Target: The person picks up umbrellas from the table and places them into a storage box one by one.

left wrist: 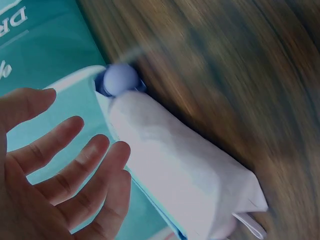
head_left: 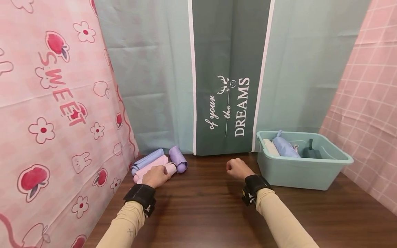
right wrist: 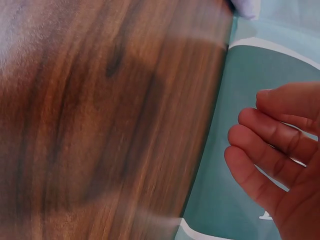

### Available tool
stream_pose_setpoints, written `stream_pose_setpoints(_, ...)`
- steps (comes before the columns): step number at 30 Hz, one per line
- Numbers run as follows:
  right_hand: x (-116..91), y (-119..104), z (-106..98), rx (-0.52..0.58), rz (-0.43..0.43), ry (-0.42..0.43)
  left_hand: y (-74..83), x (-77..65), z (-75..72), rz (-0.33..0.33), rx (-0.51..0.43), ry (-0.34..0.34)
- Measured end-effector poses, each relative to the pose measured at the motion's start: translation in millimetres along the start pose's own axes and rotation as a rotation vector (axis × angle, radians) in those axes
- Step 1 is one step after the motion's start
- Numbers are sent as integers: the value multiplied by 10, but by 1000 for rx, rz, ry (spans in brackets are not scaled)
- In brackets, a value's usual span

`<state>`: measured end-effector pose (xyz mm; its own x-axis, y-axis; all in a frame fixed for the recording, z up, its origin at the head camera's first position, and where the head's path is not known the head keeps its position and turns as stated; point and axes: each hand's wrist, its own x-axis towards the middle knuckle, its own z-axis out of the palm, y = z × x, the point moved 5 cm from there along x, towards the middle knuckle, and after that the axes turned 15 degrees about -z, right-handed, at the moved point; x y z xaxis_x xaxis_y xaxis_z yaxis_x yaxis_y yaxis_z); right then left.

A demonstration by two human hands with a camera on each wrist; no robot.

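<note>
On the left of the table lie several folded umbrellas: a blue one (head_left: 149, 159), a pink one (head_left: 152, 166), a pale one (head_left: 171, 168) and a purple one (head_left: 178, 157). My left hand (head_left: 156, 176) is above the near end of this group, partly hiding the pink and pale umbrellas. In the left wrist view its fingers are spread and loosely bent beside a pale umbrella (left wrist: 170, 155), holding nothing; a round purple handle end (left wrist: 121, 80) shows behind it. My right hand (head_left: 240, 168) hovers over the table left of the bin, its fingers loosely curled around nothing.
A light teal plastic bin (head_left: 297, 172) stands at the right, holding a white umbrella (head_left: 271, 147), a lavender-blue umbrella (head_left: 286, 146) and a dark green item (head_left: 310, 152). Cloth curtains (head_left: 149, 86) bound the brown wooden table (head_left: 198, 213) at the back and sides.
</note>
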<state>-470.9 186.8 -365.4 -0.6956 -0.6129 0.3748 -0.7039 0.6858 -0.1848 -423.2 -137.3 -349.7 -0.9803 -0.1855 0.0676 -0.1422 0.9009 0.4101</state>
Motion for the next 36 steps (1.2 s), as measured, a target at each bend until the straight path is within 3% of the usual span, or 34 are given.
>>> stream_pose_setpoints(10,31,-61,-6,-10,-20,25,-247,150,-40,44,87,42)
stream_pose_setpoints(16,44,-104,6,-21,-32,18,-418,233,59,-26,168,-7)
stream_pose_setpoints(27,47,-30,66,-5,87,-20,-504,378,269,-80,233,-54)
stream_pose_setpoints(36,-12,52,102,-13,114,-20,-482,412,299,-25,255,14)
